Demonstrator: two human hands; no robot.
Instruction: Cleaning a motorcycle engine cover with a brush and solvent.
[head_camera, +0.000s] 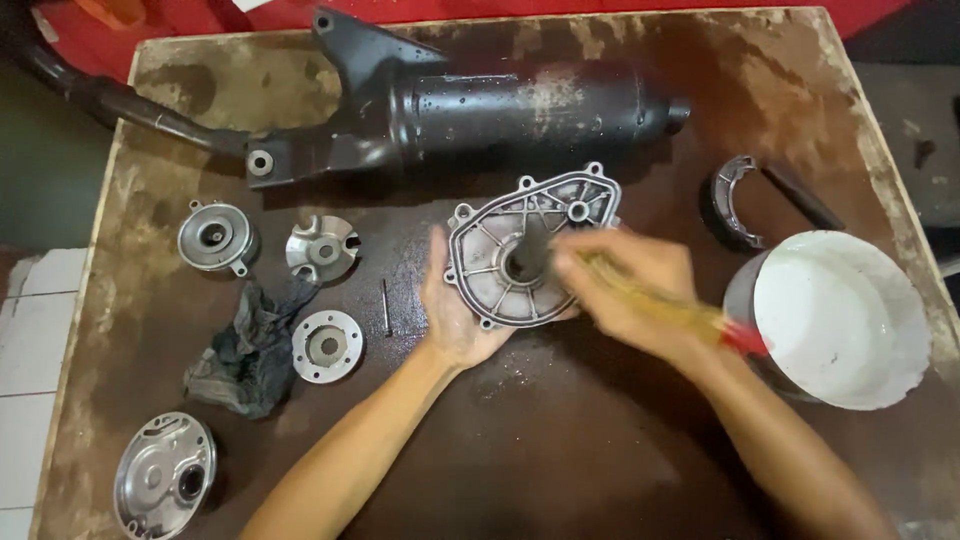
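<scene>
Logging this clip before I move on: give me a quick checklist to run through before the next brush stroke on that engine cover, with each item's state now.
1. Left hand supports the ribbed metal engine cover from below: ok.
2. Right hand grips the brush: ok, though blurred by motion.
3. Bristles meet the cover's centre hole: cannot tell, blurred.
4. White bucket stands close by the right hand: ok.
5. Dark rag lies near the left forearm: ok.
6. Small pin lies apart from the cover, beside the left hand: ok.

Bucket (850, 320) right of engine cover (525, 245)
</scene>
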